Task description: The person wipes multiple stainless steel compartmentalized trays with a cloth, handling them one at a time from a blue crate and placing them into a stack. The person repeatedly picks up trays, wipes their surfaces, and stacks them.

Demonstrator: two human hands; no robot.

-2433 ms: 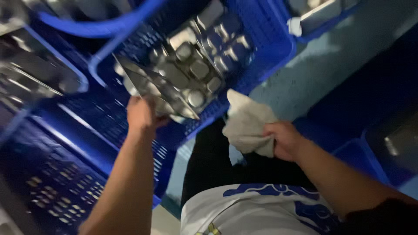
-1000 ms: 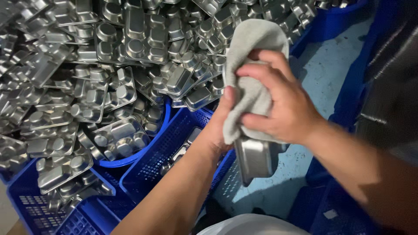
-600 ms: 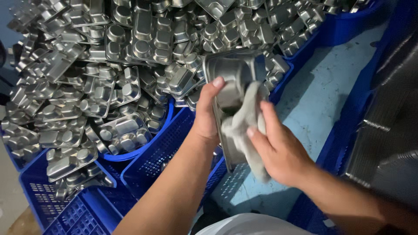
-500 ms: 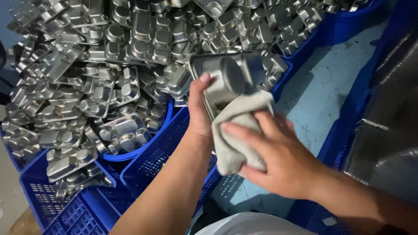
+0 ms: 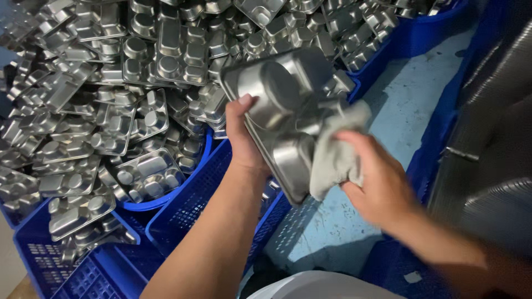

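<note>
steel compartment tray (image 5: 280, 119) held up in the air, tilted, underside toward the camera, above the near edge of a blue slotted crate (image 5: 191, 207) and the pale floor (image 5: 399, 111) to its right. left hand (image 5: 242, 138) has its grip closed on the tray's left rim, thumb over the edge, fingers behind it. right hand (image 5: 377, 177) has its grip bunched around a grey cloth (image 5: 335, 149), which is pressed against the tray's lower right part, touching it. step in hand looks like wiping the tray's back, cloth at the right side of it; the round and oblong bumps nearer the top left not covered by the cloth. next move would likely call for the cloth to pass over those raised wells while the left hand steadies or turns the tray. behind and to the left, a heap of like steel trays (image 5: 111, 99) fills several blue crates; dark stacked trays (image 5: 487, 155) at the right edge, blurred.
</note>
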